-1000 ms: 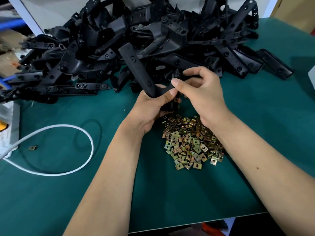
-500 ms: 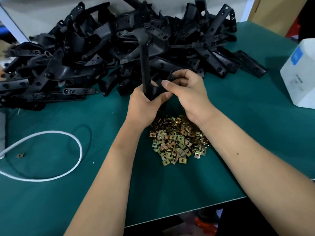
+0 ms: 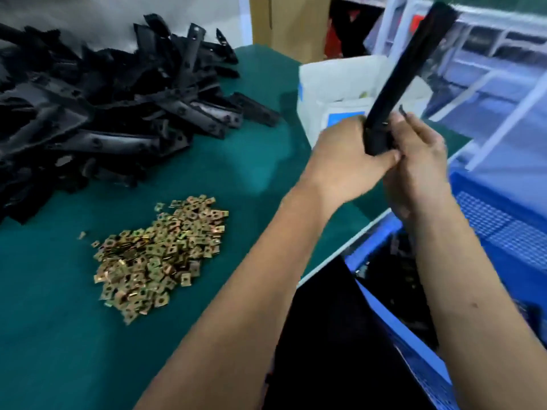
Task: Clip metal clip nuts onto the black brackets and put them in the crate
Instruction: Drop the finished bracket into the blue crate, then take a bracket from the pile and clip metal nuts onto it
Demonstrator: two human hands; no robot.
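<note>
Both hands have swung right, off the clip nut pile, carrying one bracket above the crate.

The left hand [image 3: 343,161] and right hand [image 3: 420,161] curl their fingers [image 3: 384,156] around the lower end of the black bracket [image 3: 405,75], which stands tilted upward over the blue crate [image 3: 503,229] beside the desk [image 3: 236,173]. The clip nuts [image 3: 159,255] and the bracket heap [image 3: 97,108] lie left; a white box [image 3: 325,84] sits behind the hands.

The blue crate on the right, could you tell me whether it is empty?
Not empty: dark parts lie inside the blue crate, below the right hand; blur hides what they are.
</note>
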